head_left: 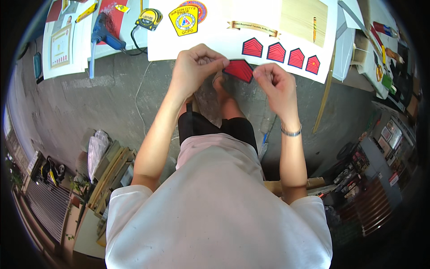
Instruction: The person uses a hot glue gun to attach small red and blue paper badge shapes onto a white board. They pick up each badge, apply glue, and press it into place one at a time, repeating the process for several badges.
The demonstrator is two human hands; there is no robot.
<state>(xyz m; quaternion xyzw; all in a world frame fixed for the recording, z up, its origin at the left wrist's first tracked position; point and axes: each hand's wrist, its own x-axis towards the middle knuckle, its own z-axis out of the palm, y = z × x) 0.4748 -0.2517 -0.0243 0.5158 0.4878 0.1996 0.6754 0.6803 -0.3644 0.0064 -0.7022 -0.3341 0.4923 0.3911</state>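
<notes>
Between my two hands, just off the near edge of a white board (162, 48), is a red patch with a dark blue border (238, 71). Thumb and fingers of my left hand (196, 69) pinch its left end. My right hand (278, 88) is closed at its right corner, also in a pinch. Several similar red patches, the leftmost (252, 47) nearest my hands, lie in a row on the board. A yellow shield-shaped badge (184, 20) overlaps a round badge (204, 10) further left. A brown ribbon banner (253, 29) and a wood-grain panel (298, 20) are beyond.
A blue glue gun (107, 36), a tape measure (149, 19) and a yellow cutter (87, 13) lie on the table at left. Scissors (379, 73) and other tools are at far right. A long thin wooden strip (323, 107) leans near the board's right side.
</notes>
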